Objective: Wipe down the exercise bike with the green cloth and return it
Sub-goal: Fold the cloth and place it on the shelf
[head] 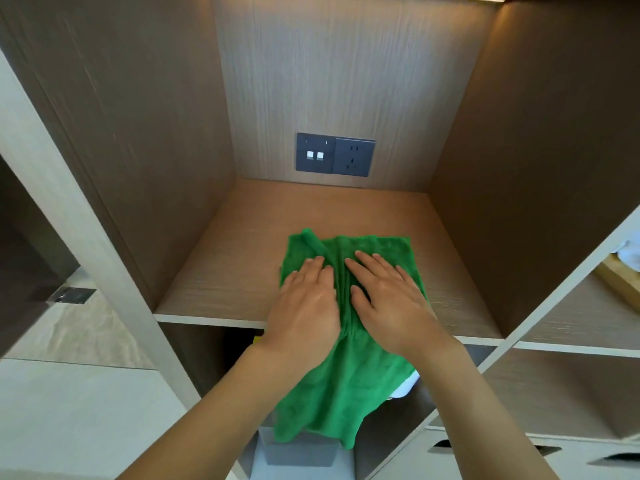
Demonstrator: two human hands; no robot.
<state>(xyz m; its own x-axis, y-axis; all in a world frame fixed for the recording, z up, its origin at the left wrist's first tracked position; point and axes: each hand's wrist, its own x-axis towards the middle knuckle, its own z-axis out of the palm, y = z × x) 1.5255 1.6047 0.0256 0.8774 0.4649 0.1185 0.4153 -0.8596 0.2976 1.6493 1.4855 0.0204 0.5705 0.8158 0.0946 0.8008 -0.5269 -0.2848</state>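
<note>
On the shelf (221, 271), green cloth (349, 386) soft, light, overhanging toward 6 o'clock. My left hand (304, 306) and right hand (388, 299) press flat, fingers released; best gripped at corners.

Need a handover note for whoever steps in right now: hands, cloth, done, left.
Left hand: flat, fingers straight, pressing on the green cloth.
Right hand: the same, flat on the cloth beside the left.
Cloth: front part of the wooden shelf, bunched into ridges between the hands; its near half hangs over the shelf's front edge. Wall socket on the back panel behind it.
Done: cloth is back at the shelf. The bike is out of view, so the wiping cannot be checked here.
Left: probably push or fold the hanging half onto the shelf, then lift both hands away.
</note>
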